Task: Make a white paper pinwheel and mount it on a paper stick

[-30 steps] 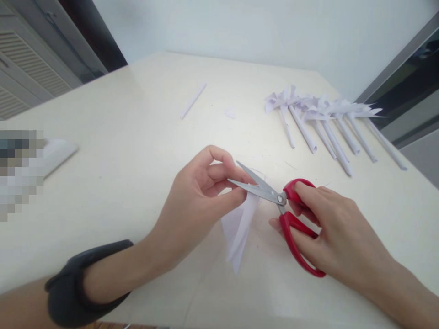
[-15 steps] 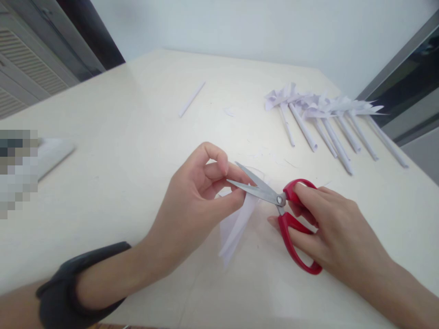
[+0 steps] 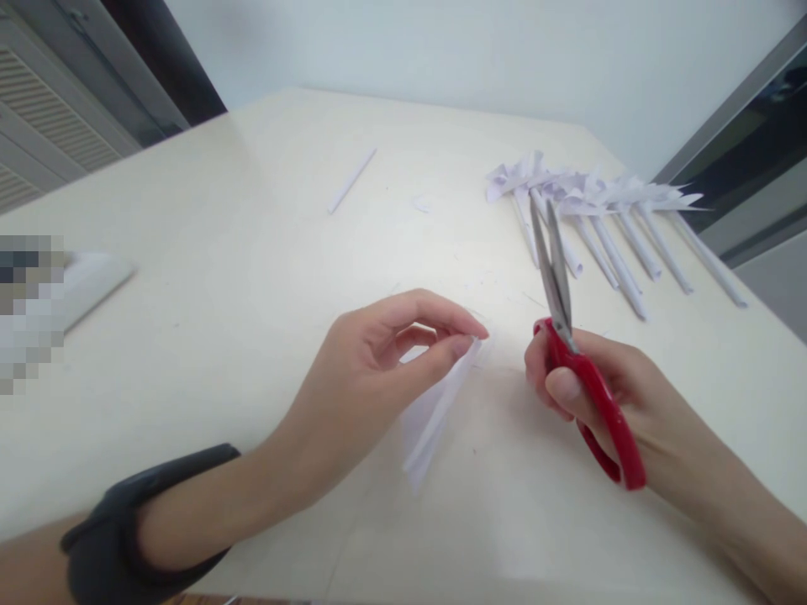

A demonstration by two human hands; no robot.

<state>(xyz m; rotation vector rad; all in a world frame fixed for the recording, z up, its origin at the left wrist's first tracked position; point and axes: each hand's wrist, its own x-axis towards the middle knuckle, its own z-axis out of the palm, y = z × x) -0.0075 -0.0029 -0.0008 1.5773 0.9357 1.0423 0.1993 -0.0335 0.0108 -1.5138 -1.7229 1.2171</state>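
My left hand [image 3: 371,370] pinches the top corner of a folded white paper triangle [image 3: 435,412], thumb and fingers pressed together on it just above the table. My right hand [image 3: 598,395] is closed around the red handles of a pair of scissors [image 3: 580,353]. The steel blades are nearly together and point up and away from me, clear of the paper. A black band [image 3: 126,529] circles my left wrist.
Several rolled white paper sticks with cut paper tops [image 3: 598,227] lie in a row at the far right of the cream table [image 3: 220,277]. A single paper stick [image 3: 351,181] lies farther back. A white flat object [image 3: 88,281] sits at the left edge. Small paper scraps dot the tabletop.
The scissors were at the paper with blades apart; my right hand has swung them away to the right, blades now pointing up and nearly together. My left hand keeps its pinch on the paper.
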